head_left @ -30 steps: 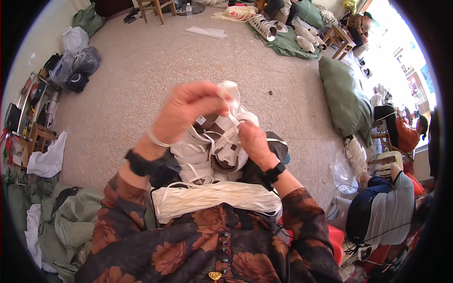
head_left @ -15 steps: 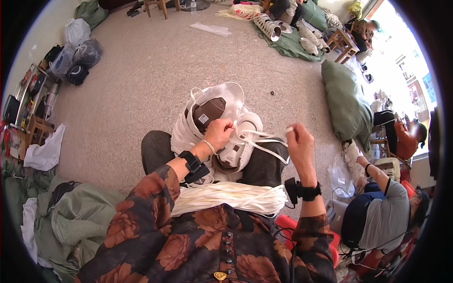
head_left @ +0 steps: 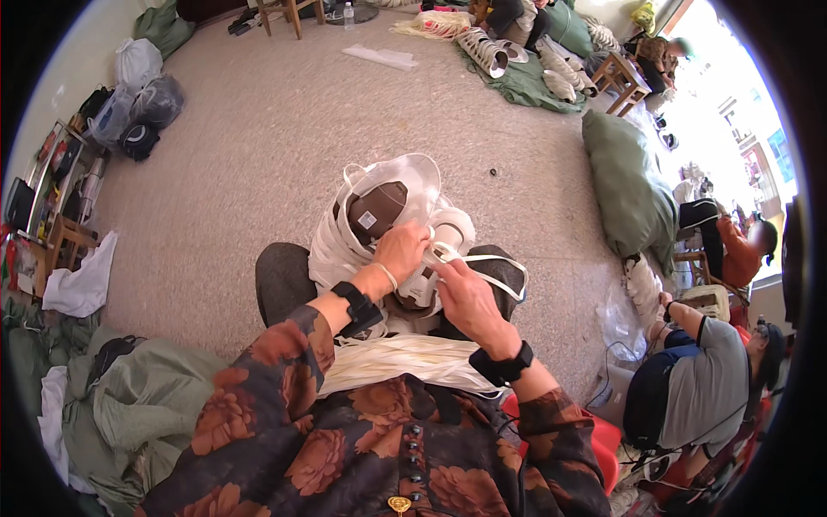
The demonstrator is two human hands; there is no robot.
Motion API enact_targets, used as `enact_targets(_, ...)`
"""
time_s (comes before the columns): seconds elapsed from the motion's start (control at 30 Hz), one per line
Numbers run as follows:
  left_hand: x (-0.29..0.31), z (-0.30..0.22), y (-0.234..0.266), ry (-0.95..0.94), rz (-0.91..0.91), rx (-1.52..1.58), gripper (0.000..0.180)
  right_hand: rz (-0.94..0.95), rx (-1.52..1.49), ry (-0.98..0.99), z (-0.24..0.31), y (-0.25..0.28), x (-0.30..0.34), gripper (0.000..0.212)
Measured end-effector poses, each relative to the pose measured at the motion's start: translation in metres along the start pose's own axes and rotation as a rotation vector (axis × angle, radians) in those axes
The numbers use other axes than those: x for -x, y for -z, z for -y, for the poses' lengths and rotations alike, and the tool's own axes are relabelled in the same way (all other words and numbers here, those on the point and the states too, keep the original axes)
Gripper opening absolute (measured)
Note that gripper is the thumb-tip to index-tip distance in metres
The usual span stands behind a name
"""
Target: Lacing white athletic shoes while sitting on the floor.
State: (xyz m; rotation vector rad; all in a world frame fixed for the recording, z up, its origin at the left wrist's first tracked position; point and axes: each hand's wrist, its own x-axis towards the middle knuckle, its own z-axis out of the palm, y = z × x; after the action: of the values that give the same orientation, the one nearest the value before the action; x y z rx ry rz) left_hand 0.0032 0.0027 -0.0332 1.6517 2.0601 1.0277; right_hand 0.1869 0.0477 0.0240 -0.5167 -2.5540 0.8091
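Note:
White-and-brown shoes, or shoe uppers, are nested together between my knees; a wide white one point(head_left: 326, 246) with a brown inside stands at the left. Against its right side leans another white-and-brown shoe point(head_left: 457, 226). My left hand point(head_left: 401, 250) is closed in a pinch at this shoe's lacing, on a white shoelace point(head_left: 523, 269). Close beside it, the fingers of my right hand point(head_left: 469, 300) pinch the same lace, which loops out to the right over my knee. Across my lap lies a thick bundle of white shoelaces point(head_left: 388, 364).
Green cloth point(head_left: 159, 388) is heaped at the lower left. A stuffed green sack point(head_left: 629, 185) lies on the right, near a co-worker in a grey shirt point(head_left: 702, 375). Plastic bags point(head_left: 155, 99) sit by the left wall. More shoe stacks point(head_left: 482, 52) lie at the back.
My right hand has come in from the right and down to the shoe, beside my left hand. The lace now bends in a rounder loop. My left hand stays at the lacing.

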Motion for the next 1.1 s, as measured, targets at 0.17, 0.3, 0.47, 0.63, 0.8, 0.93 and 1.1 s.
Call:
enact_targets(0.17, 0.021, -0.009, -0.005, -0.138, -0.154, -0.084, 0.016, 0.115, 0.228, -0.080, -0.018, -0.015, -0.008, 0.020)
enact_targets(0.3, 0.011, 0.002, -0.003, 0.020, 0.042, -0.079, 0.024, 0.195, 0.239, -0.012, -0.018, -0.015, -0.009, 0.015)
enact_targets(0.47, 0.007, -0.006, 0.004, 0.149, 0.197, 0.022, 0.032, 0.195, 0.092, -0.002, -0.027, -0.019, -0.001, 0.012)
enact_targets(0.63, 0.016, -0.024, -0.001, 0.003, 0.083, -0.290, 0.029, 0.035, 0.022, -0.066, -0.024, -0.019, -0.001, 0.023)
enact_targets(0.8, 0.011, -0.014, -0.013, -0.084, 0.089, -0.405, 0.028, 0.120, 0.174, -0.097, -0.023, -0.023, -0.003, 0.024)
enact_targets(0.93, 0.014, -0.004, -0.023, -0.168, -0.053, -0.383, 0.026, 0.107, 0.294, -0.118, -0.028, -0.026, -0.001, 0.020)
enact_targets(1.1, 0.018, 0.008, -0.021, -0.083, -0.135, -0.217, 0.019, 0.195, 0.375, -0.082, -0.028, -0.020, -0.012, 0.019)
